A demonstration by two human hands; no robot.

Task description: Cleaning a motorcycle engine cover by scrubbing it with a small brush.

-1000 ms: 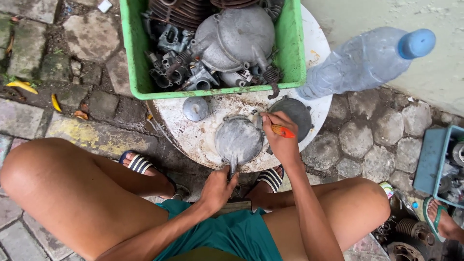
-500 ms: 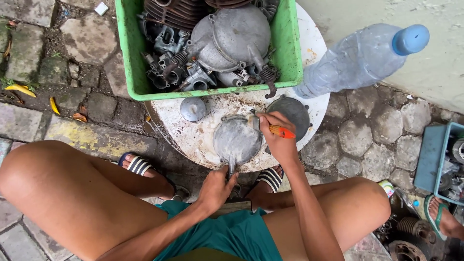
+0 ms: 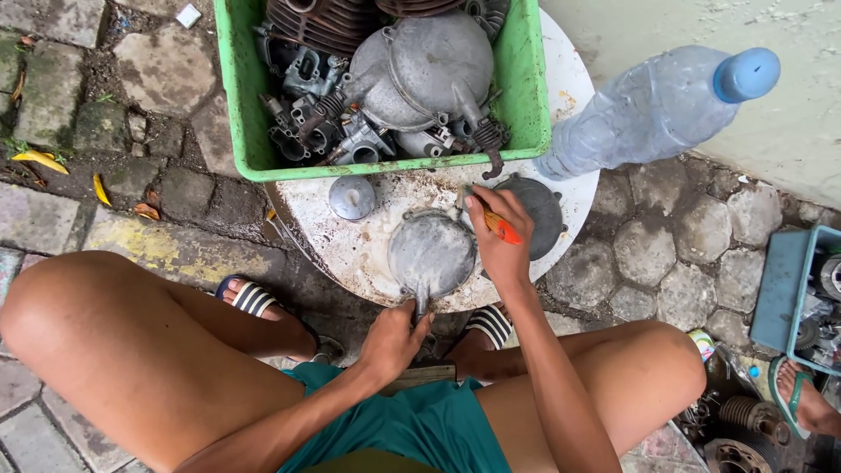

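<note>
Grey metal cover (image 3: 431,254) lies flat on the round white table (image 3: 350,254). We note our left hand (image 3: 392,340) pinching its lower tab at the table's near edge. Our right hand (image 3: 499,236) grips an orange-handled brush (image 3: 501,227) at the cover's upper right rim. A green crate (image 3: 245,131) of engine parts sits behind, with a plastic bottle (image 3: 653,109) to its right.

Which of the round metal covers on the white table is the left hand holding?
The middle grey cover; the left hand grips its lower tab, unlike the small cap and dark cover.
</note>
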